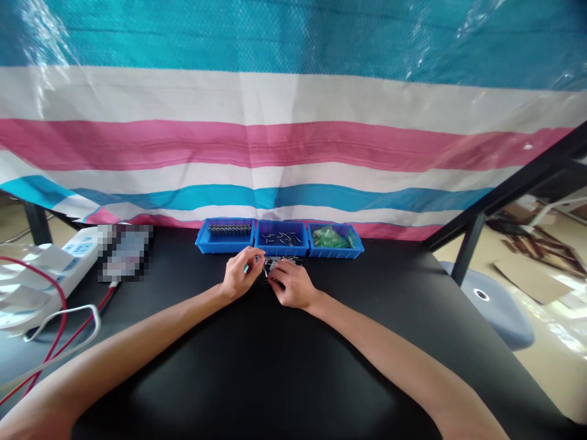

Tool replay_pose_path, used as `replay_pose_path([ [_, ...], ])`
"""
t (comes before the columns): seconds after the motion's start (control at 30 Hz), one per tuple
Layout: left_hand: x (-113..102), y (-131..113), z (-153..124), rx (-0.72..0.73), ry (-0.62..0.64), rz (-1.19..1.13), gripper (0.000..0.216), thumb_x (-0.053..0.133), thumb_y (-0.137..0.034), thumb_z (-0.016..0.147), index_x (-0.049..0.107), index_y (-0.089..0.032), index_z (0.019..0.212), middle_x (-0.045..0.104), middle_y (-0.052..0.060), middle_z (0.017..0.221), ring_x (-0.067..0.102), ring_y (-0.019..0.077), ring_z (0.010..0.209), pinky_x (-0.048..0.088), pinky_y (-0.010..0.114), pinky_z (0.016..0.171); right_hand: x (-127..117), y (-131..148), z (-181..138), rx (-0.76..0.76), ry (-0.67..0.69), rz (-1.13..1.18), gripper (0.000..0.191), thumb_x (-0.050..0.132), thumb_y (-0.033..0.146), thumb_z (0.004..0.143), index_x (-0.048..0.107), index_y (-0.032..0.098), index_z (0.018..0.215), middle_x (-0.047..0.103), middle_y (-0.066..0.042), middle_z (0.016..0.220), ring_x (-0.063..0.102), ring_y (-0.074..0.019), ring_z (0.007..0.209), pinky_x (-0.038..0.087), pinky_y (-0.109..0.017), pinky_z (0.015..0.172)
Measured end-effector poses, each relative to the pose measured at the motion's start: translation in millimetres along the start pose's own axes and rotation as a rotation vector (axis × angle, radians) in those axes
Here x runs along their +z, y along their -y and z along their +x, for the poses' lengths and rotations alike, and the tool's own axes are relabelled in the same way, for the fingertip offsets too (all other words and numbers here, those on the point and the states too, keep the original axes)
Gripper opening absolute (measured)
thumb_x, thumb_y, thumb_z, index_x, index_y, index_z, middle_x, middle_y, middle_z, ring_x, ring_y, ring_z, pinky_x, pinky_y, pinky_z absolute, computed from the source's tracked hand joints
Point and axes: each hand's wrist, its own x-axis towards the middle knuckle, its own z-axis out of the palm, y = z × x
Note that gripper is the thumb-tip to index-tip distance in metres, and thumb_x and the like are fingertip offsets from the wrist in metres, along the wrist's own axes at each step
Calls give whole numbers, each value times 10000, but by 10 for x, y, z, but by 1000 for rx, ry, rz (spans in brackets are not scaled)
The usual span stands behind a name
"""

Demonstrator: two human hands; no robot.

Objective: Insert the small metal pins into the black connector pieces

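My left hand (242, 272) is closed, its thumb and fingertips pinched together over the table in front of the bins. What it holds is too small to make out. Close beside it, my right hand (293, 285) is curled with its fingertips bent down, and its grip hides whatever is in it. Small, thin metal pieces (266, 270) show between the two hands, and more lie just behind the right fingers. The left blue bin (224, 247) holds a row of small metal cylinders. Loose metal pins lie in the middle blue bin (282, 250).
A right-hand blue bin (334, 252) contains small green clear bags (331, 237). On the left of the black table (238, 379) are a white power strip (82, 244), red and white cables, and a blurred-out device (126, 252). A striped sheet (275, 143) hangs behind; a grey stool (498, 311) stands right.
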Motion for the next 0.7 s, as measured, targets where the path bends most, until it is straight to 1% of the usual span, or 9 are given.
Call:
replay_pose_path([
  [0.07,0,6,-2,7,0,-8,177,559,-164,864,574,-167,1040,606,16,796,520,63,563,453,182,573,11,5,-8,-56,52,-72,87,573,170,828,654,172,796,624,-66,823,569,-202,844,491,-289,766],
  [0.17,4,11,-7,8,0,-20,190,563,-147,859,568,-169,1048,597,15,797,516,62,565,450,183,572,13,4,-6,-78,101,-124,77,580,177,828,652,171,803,614,-72,822,551,-212,853,493,-296,758],
  [0.43,6,7,-3,21,-8,-26,195,565,-139,856,566,-171,1048,587,7,780,506,61,552,452,189,574,21,0,12,-106,160,-126,95,534,144,867,620,162,830,598,-79,832,526,-212,867,477,-318,789],
  [0.53,1,1,-1,10,-3,-23,180,559,-153,863,569,-170,1041,598,17,800,516,64,560,457,190,573,18,-11,11,-94,118,-78,127,484,106,881,586,162,828,593,-79,841,526,-208,850,467,-331,788],
  [0.6,0,-5,-2,-1,0,-17,169,555,-166,868,568,-171,1036,612,25,823,534,68,572,464,192,578,5,-19,11,-51,42,-8,150,440,100,901,562,164,844,597,-74,834,531,-200,817,466,-336,773],
  [0.7,2,-17,2,-17,1,-3,161,568,-181,866,566,-174,1026,628,22,831,553,68,567,468,187,574,-21,-28,13,60,-101,120,149,411,145,940,549,174,892,612,-58,797,556,-184,748,474,-321,731],
])
